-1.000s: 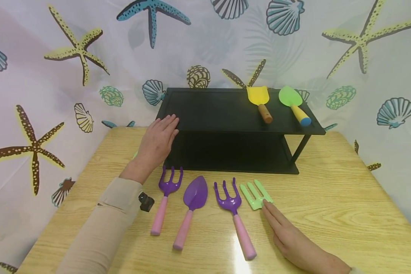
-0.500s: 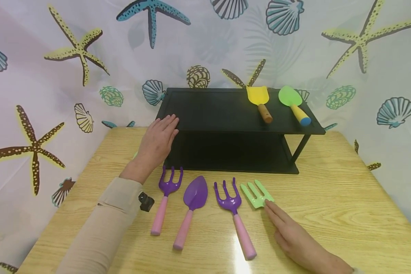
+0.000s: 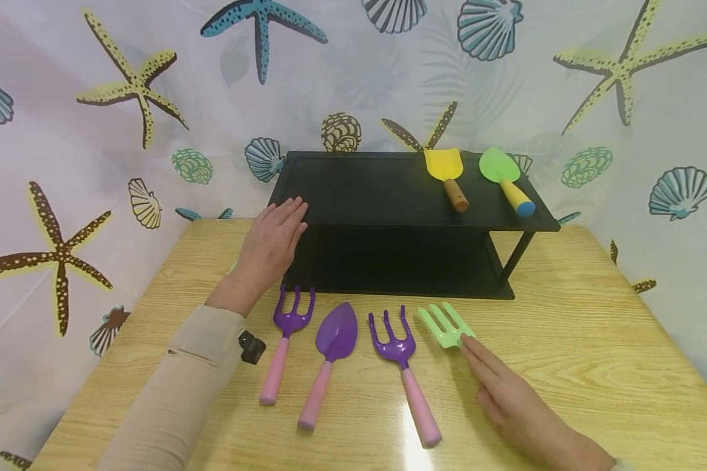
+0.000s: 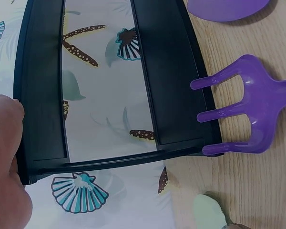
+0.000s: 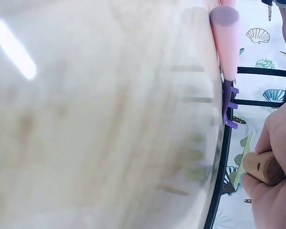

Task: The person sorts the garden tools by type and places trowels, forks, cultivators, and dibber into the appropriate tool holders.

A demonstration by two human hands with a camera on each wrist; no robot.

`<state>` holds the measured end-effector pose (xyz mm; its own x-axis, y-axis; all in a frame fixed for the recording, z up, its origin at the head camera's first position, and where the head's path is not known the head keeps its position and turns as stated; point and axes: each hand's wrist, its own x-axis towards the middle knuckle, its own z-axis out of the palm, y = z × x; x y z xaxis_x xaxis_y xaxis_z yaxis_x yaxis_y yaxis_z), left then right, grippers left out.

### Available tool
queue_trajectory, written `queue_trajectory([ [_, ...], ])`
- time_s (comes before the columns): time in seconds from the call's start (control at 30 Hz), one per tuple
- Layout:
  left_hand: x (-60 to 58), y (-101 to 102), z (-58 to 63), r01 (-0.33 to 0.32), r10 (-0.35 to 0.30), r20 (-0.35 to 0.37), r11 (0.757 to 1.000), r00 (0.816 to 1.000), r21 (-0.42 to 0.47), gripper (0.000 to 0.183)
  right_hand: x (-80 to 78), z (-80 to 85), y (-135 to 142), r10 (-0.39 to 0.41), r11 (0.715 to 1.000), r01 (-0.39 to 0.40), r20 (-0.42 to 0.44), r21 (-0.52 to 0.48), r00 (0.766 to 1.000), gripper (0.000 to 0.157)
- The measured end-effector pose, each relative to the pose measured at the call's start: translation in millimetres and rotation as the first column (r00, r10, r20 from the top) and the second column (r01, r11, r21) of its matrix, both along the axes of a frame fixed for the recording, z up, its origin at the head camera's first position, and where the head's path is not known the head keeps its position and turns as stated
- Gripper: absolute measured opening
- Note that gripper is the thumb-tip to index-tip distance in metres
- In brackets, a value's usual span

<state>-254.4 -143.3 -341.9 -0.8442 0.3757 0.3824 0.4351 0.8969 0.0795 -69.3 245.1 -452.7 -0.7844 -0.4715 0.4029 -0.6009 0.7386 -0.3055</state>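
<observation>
In the head view my right hand [image 3: 515, 399] holds a light green hand fork [image 3: 448, 325] by its handle, tines pointing forward. The right wrist view shows the fingers and thumb around the wooden handle [image 5: 262, 167]. My left hand [image 3: 271, 242] rests on the left front corner of the two-tier black shelf [image 3: 365, 190], fingers fairly straight. Between the hands lie a purple fork [image 3: 291, 320], a purple trowel [image 3: 337, 333] and another purple fork [image 3: 396, 347], all with pink handles.
A yellow shovel [image 3: 444, 163] and a green trowel [image 3: 499, 165] lie on the shelf's top right. Behind my left wrist, a pale green tool [image 4: 209, 210] lies on the wooden table [image 3: 595, 366], mostly hidden. A patterned cloth [image 3: 365, 78] hangs behind the shelf.
My right hand has moved slightly forward and right with the green hand fork. My left hand and the purple tools have stayed put.
</observation>
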Motion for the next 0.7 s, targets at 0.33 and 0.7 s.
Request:
queue_trajectory([
  [0.33,-0.4,0.7,-0.2,-0.001,0.001,0.004,1.000,1.000,0.002,0.049,-14.5,8.1,5.1,-0.008,1.000,0.006,-0.124,-0.016,0.992,0.067],
  [0.7,-1.7,0.2,-0.5,0.007,-0.007,-0.006,1.000,1.000,0.016,0.048,-37.0,21.3,12.1,-0.102,0.995,0.102,-0.043,0.008,0.994,0.056],
])
